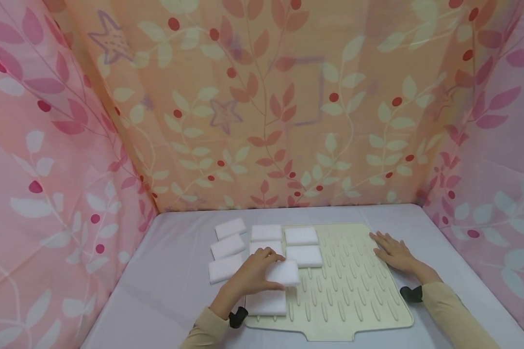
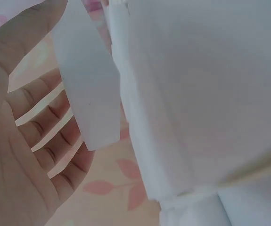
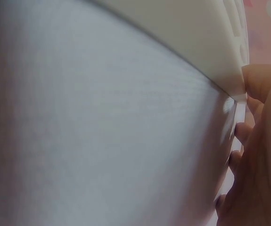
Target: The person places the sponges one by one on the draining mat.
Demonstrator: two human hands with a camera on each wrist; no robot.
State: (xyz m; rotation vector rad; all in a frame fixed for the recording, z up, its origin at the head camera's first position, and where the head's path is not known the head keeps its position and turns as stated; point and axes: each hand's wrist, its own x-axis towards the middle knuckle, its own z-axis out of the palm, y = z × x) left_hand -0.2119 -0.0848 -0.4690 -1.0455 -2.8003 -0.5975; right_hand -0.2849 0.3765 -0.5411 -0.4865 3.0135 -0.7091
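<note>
My left hand (image 1: 258, 272) pinches a white sponge (image 1: 288, 273) between thumb and fingers, above the left part of a cream ridged drainer mat (image 1: 349, 286). In the left wrist view the held sponge (image 2: 90, 89) spans from the thumb to the fingers. Below the hand another white sponge (image 1: 268, 304) lies on the mat near its front left corner. Farther back, two sponges line the left edge, and two more, one of them a sponge (image 1: 303, 256), sit beside them. My right hand (image 1: 395, 253) lies with fingers extended, its thumb touching the mat's right edge (image 3: 236, 80).
Three loose sponges, including a tilted sponge (image 1: 227, 246), lie on the white-covered table (image 1: 157, 291) left of the mat. Patterned fabric (image 1: 262, 121) encloses the table at the back and both sides. The mat's tab (image 1: 329, 335) points toward the front.
</note>
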